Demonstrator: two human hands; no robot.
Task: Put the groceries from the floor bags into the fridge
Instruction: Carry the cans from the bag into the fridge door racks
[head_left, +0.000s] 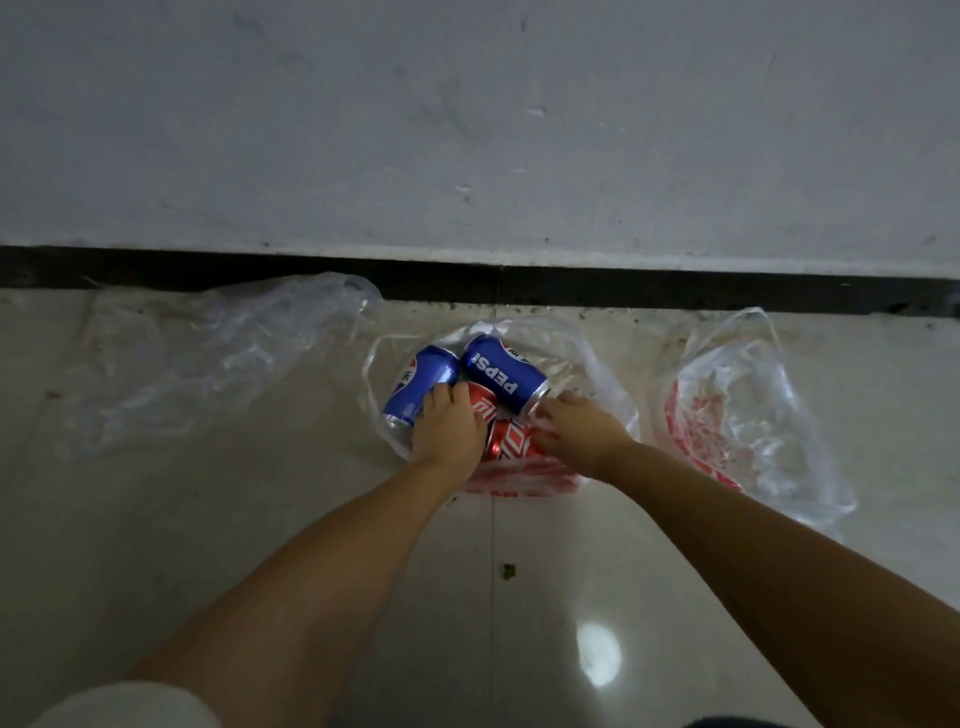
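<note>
An open plastic bag (605, 395) with red print lies on the floor by the wall. It holds two blue Pepsi cans, the left one (421, 382) and the right one (501, 374), and two red cans, the upper (482, 405) and the lower (506, 441), all on their sides. My left hand (449, 428) reaches into the bag between the left Pepsi can and the upper red can, its fingers curled down over that red can. My right hand (579, 426) curls around the right end of the lower red can, just below the right Pepsi can's rim.
A crumpled clear bag (218, 358) lies flat at the left. Another plastic bag (737, 410) with red print lies at the right, nothing visible inside it. A white wall with a black skirting strip (260, 270) runs right behind the bags. The floor is glossy tile.
</note>
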